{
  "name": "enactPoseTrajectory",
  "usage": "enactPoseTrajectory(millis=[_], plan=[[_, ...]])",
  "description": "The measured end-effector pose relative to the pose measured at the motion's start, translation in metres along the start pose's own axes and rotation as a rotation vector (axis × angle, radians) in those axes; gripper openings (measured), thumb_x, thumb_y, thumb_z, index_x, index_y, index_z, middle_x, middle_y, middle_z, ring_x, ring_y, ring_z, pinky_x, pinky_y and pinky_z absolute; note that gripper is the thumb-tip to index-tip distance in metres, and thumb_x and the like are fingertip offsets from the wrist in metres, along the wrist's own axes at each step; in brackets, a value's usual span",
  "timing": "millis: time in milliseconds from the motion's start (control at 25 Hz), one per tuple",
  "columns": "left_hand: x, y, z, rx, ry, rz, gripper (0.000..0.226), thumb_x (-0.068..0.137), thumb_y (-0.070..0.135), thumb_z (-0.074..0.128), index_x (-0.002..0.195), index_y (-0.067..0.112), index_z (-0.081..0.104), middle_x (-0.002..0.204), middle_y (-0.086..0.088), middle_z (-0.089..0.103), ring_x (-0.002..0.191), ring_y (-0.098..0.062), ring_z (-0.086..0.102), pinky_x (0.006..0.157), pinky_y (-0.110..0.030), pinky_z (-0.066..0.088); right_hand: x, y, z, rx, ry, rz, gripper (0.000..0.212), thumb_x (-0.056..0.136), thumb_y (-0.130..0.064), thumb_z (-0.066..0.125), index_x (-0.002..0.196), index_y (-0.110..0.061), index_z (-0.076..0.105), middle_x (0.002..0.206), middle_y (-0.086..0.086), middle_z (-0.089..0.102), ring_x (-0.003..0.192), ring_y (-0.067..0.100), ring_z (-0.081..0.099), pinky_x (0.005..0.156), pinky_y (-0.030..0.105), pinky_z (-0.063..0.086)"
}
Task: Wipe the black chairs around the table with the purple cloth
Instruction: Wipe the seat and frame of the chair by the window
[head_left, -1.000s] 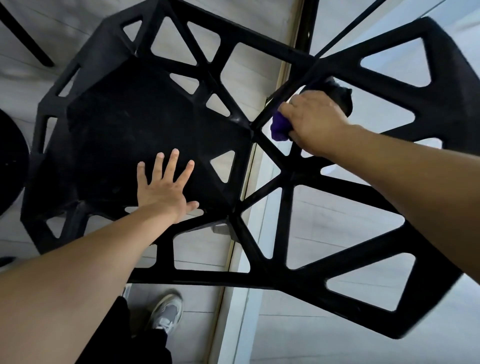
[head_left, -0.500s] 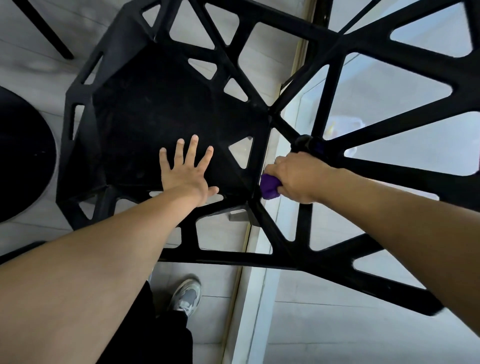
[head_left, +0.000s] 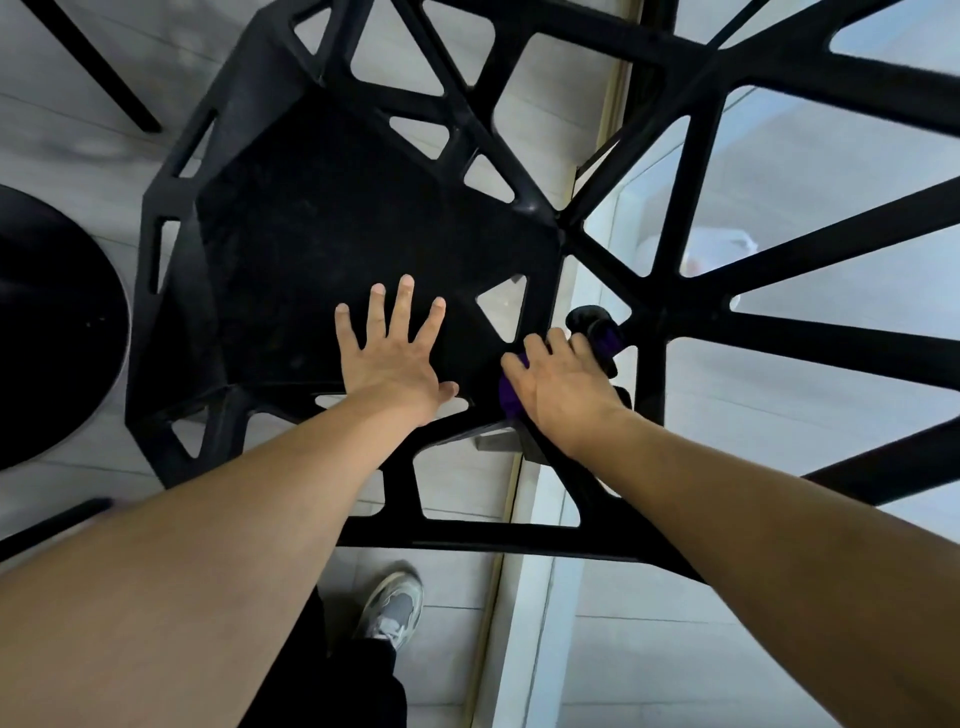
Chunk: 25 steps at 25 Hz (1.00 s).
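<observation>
Dragging the purple cloth (head_left: 511, 400) down a back strut of the chair (head_left: 571, 228), my right hand (head_left: 566, 395) had reached the seat's (head_left: 322, 234) corner, fingers curled around the cloth; my left hand (head_left: 387, 364) stayed flat on the seat, fingers spread; that strut seemed done.

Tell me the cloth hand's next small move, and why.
Probably slide the purple cloth along the bar under the right hand toward the near rim: it sits bunched at the seat's right corner, and the left hand lies flat on the black chair.
</observation>
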<state>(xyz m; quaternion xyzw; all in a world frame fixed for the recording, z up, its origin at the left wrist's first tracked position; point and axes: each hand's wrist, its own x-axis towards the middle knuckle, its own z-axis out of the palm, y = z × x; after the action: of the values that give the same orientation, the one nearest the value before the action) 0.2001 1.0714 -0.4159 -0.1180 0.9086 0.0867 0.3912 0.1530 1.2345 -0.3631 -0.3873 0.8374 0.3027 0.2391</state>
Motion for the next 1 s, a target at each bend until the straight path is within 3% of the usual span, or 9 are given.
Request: enactPoseTrajectory(millis=[120, 200, 320, 480, 560, 760, 880, 1000], plan=[[-0.001, 0.000, 0.001, -0.016, 0.009, 0.017, 0.100, 0.094, 0.074, 0.040, 0.152, 0.036, -0.032, 0.156, -0.004, -0.047, 0.149, -0.034, -0.033, 0.121, -0.063, -0.008, 0.013, 0.012, -0.004, 0.038, 0.093, 0.109, 0.060, 0.084, -0.011, 0.065, 0.136, -0.013, 0.037, 0.124, 0.015, 0.046, 0.114, 0.035, 0.046, 0.097, 0.045, 0.038], [-0.001, -0.001, 0.002, -0.008, 0.027, 0.028, 0.099, 0.096, 0.072, 0.039, 0.152, 0.034, -0.033, 0.156, -0.006, -0.047, 0.149, -0.035, -0.032, 0.121, -0.064, -0.008, 0.040, 0.031, -0.014, 0.075, 0.255, 0.205, 0.070, 0.079, -0.010, 0.070, 0.141, -0.013, 0.037, 0.127, 0.016, 0.048, 0.116, 0.036, 0.048, 0.097, 0.045, 0.039], [0.000, 0.000, 0.005, 0.003, 0.049, 0.037, 0.097, 0.096, 0.072, 0.036, 0.151, 0.034, -0.034, 0.156, -0.007, -0.047, 0.150, -0.035, -0.031, 0.121, -0.064, -0.008, 0.088, 0.057, -0.021, 0.125, 0.348, 0.279, 0.071, 0.081, -0.006, 0.068, 0.144, -0.012, 0.036, 0.131, 0.015, 0.047, 0.118, 0.035, 0.047, 0.102, 0.043, 0.037], [0.002, 0.000, 0.009, 0.013, 0.063, 0.034, 0.097, 0.096, 0.072, 0.036, 0.150, 0.034, -0.035, 0.156, -0.007, -0.047, 0.150, -0.035, -0.032, 0.121, -0.064, -0.009, 0.108, 0.040, -0.005, 0.347, 0.295, 0.446, 0.055, 0.091, -0.006, 0.057, 0.143, -0.012, 0.038, 0.130, 0.015, 0.049, 0.117, 0.034, 0.048, 0.102, 0.041, 0.037], [0.001, 0.000, 0.006, 0.010, 0.055, 0.029, 0.097, 0.096, 0.073, 0.035, 0.151, 0.033, -0.035, 0.156, -0.007, -0.047, 0.149, -0.035, -0.032, 0.121, -0.064, -0.007, 0.093, 0.021, -0.001, 0.407, 0.273, 0.425, 0.056, 0.091, -0.009, 0.059, 0.143, -0.015, 0.039, 0.131, 0.015, 0.049, 0.116, 0.035, 0.049, 0.100, 0.041, 0.039], [0.001, 0.000, 0.005, 0.021, 0.044, 0.027, 0.097, 0.097, 0.073, 0.034, 0.150, 0.033, -0.037, 0.154, -0.007, -0.049, 0.149, -0.036, -0.033, 0.121, -0.064, -0.007, 0.078, 0.038, -0.023, 0.024, 0.355, 0.088, 0.057, 0.090, -0.013, 0.059, 0.143, -0.013, 0.039, 0.135, 0.017, 0.045, 0.119, 0.037, 0.047, 0.100, 0.045, 0.037], [0.000, -0.002, 0.006, 0.018, 0.039, 0.027, 0.097, 0.096, 0.073, 0.033, 0.149, 0.034, -0.037, 0.154, -0.007, -0.049, 0.149, -0.035, -0.033, 0.121, -0.064, -0.009, 0.091, 0.076, -0.038, -0.073, 0.186, 0.189, 0.052, 0.094, -0.015, 0.053, 0.144, -0.017, 0.040, 0.138, 0.014, 0.043, 0.125, 0.037, 0.042, 0.103, 0.047, 0.035], [0.001, -0.003, 0.007, 0.021, 0.043, 0.020, 0.097, 0.095, 0.075, 0.033, 0.149, 0.035, -0.038, 0.154, -0.005, -0.049, 0.149, -0.034, -0.033, 0.121, -0.063, -0.009, 0.070, 0.081, -0.038, -0.100, 0.035, 0.208, 0.056, 0.093, -0.020, 0.058, 0.146, -0.021, 0.037, 0.142, 0.012, 0.038, 0.131, 0.038, 0.037, 0.105, 0.046, 0.035]])
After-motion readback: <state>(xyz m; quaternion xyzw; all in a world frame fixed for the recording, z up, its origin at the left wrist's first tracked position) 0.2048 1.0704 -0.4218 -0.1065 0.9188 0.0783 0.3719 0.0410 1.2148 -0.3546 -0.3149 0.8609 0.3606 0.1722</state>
